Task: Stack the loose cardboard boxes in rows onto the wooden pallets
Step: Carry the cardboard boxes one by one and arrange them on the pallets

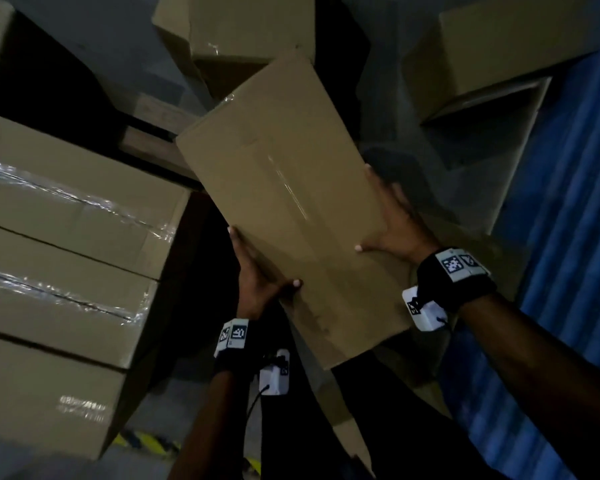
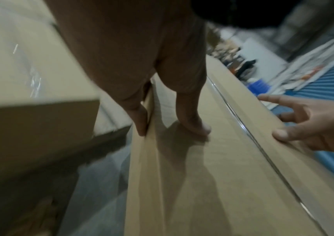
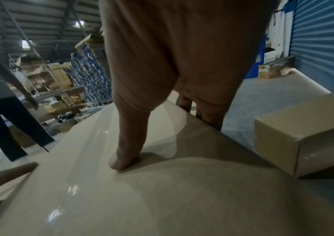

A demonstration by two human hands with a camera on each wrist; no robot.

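- Between the two hands, held up off the floor, is a long taped cardboard box point(image 1: 291, 209), tilted so its far end points away from the person.
- The left hand point(image 1: 257, 271) grasps the box's left long edge: the thumb point(image 2: 194, 123) lies on the top face, and the fingers point(image 2: 140, 121) curl down over the side.
- The right hand point(image 1: 395, 223) grasps the opposite long edge: its thumb point(image 3: 125, 150) presses flat on the top face, and the other fingers point(image 3: 208, 111) wrap down over the edge.
- A strip of clear tape point(image 2: 249, 135) runs lengthways along the box top.
- To the person's left stands a stack of boxes point(image 1: 66, 244) in neat layers, their tops glinting with tape; it sits just beside the held box.
- More loose boxes point(image 1: 243, 32) lie beyond the held one, and another box point(image 3: 303, 132) rests on the grey floor point(image 3: 263, 95) to the right.
- A blue roller shutter point(image 3: 324, 39) closes off the right side.
- From the right wrist view, another person's legs point(image 3: 10, 124) show near the warehouse shelving point(image 3: 61, 83).
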